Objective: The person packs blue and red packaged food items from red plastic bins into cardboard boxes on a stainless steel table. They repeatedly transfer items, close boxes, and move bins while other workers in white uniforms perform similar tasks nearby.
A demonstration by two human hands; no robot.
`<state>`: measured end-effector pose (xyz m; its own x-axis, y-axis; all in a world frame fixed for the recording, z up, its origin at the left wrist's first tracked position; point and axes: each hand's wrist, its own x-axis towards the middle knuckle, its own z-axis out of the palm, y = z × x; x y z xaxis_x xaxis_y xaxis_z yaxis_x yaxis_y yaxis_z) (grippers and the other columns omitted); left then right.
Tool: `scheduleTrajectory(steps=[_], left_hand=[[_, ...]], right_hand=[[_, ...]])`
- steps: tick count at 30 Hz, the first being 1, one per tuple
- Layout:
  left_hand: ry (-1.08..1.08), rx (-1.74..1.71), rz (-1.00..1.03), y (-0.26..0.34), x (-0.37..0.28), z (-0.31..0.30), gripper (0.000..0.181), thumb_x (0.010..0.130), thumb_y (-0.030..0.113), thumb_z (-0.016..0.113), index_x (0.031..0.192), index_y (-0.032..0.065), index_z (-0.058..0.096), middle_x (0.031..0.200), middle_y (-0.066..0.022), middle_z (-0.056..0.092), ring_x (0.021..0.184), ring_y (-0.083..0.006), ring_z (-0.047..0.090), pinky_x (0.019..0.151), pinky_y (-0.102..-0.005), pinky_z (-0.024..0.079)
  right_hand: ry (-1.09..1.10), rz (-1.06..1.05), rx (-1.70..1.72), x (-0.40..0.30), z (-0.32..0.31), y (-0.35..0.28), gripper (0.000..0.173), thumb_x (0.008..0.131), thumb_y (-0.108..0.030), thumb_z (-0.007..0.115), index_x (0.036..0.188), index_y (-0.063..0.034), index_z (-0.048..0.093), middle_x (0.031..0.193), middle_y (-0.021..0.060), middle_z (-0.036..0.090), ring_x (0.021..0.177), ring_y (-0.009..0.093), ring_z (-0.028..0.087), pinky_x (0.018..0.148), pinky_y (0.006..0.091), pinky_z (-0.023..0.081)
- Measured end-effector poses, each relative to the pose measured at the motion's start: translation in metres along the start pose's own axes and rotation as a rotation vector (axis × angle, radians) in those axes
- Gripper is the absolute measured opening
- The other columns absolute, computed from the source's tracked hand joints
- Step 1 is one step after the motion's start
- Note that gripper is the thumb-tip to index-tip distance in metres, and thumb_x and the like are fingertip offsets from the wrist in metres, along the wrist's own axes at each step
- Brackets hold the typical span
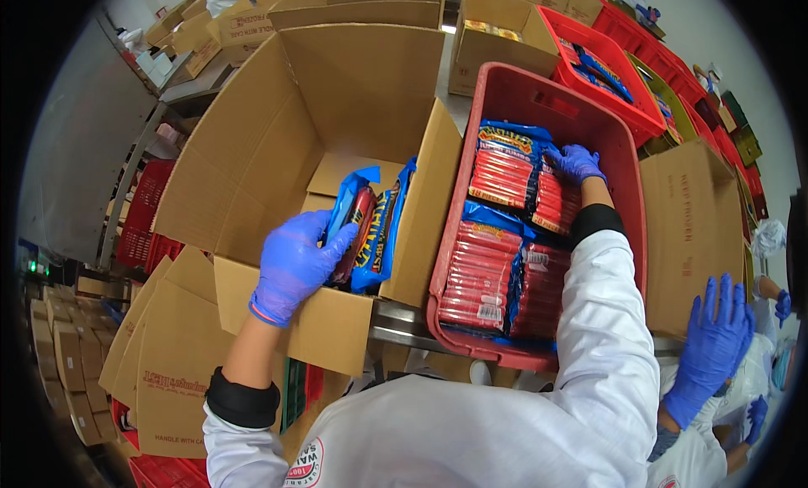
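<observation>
My left hand (pixel 300 257), in a blue glove, grips a blue-and-red plastic pack of hotdogs (pixel 357 232) standing on edge inside an open cardboard box (pixel 252 160). Another blue pack (pixel 386 235) stands on edge beside it, along the box's right wall. My right hand (pixel 576 163), also gloved, reaches into a red plastic crate (pixel 536 87) and touches the top of a hotdog pack (pixel 555 194); its fingertips are partly hidden. To the left of that pack lies another flat hotdog pack (pixel 502 172). More packs (pixel 480 273) lie in the crate's near half.
Co-workers stand at the right, one with a raised gloved hand (pixel 710 349). Beyond my crate are a brighter red crate (pixel 650 103) with packs and a cardboard box (pixel 499 52). A closed-looking carton (pixel 688 235) stands right; flattened cartons (pixel 170 374) lean at lower left.
</observation>
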<state>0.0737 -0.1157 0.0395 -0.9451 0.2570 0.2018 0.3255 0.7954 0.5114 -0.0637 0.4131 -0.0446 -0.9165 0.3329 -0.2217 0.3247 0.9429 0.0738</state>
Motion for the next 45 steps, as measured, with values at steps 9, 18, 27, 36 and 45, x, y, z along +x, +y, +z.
scheduleTrajectory(steps=[9,18,27,36,45], left_hand=[[0.148,0.032,0.057,-0.005,-0.003,0.003,0.029,0.087,0.032,0.071,0.097,0.0057,0.073,0.080,-0.0130,0.068,0.071,-0.0254,0.067,0.065,-0.0344,0.052],[0.151,-0.319,-0.063,-0.029,0.002,0.005,0.040,0.091,0.041,0.066,0.106,0.0038,0.070,0.084,-0.0127,0.068,0.078,-0.0191,0.066,0.073,-0.0311,0.052],[-0.588,-1.113,-0.554,-0.056,0.043,-0.008,0.087,0.087,0.077,0.043,0.132,0.0031,0.051,0.111,-0.0108,0.059,0.090,-0.0198,0.059,0.080,-0.0393,0.053],[-0.129,-0.987,-0.162,-0.080,0.052,-0.028,0.093,0.085,0.079,0.044,0.145,0.0072,0.042,0.136,-0.0175,0.049,0.119,-0.0272,0.049,0.092,-0.0494,0.044],[-0.623,-1.157,-0.485,-0.068,0.082,-0.064,0.097,0.078,0.087,0.043,0.134,0.0086,0.050,0.125,-0.0196,0.058,0.111,-0.0281,0.060,0.099,-0.0561,0.044]], right_hand=[[-0.109,0.038,0.046,0.005,0.003,-0.012,0.104,0.078,-0.087,0.037,0.145,-0.0080,0.043,0.148,0.0227,0.043,0.143,0.039,0.032,0.119,0.0513,0.009],[-0.398,-0.074,0.723,-0.086,-0.081,0.006,0.060,0.074,-0.055,0.080,0.107,-0.0049,0.073,0.096,0.0071,0.073,0.083,0.017,0.068,0.077,0.0326,0.053],[0.114,-0.276,0.873,-0.249,-0.147,-0.079,0.036,0.085,-0.030,0.075,0.108,-0.0013,0.072,0.095,0.0065,0.073,0.084,0.013,0.068,0.077,0.0284,0.054],[0.686,-0.778,1.444,-0.282,-0.218,-0.210,0.027,0.101,-0.024,0.053,0.113,-0.0037,0.065,0.107,0.0053,0.068,0.093,0.013,0.063,0.084,0.0263,0.052],[0.066,-0.401,1.691,-0.244,-0.124,-0.355,0.029,0.095,-0.026,0.059,0.087,0.0016,0.064,0.072,0.0081,0.062,0.063,0.017,0.058,0.061,0.0366,0.049]])
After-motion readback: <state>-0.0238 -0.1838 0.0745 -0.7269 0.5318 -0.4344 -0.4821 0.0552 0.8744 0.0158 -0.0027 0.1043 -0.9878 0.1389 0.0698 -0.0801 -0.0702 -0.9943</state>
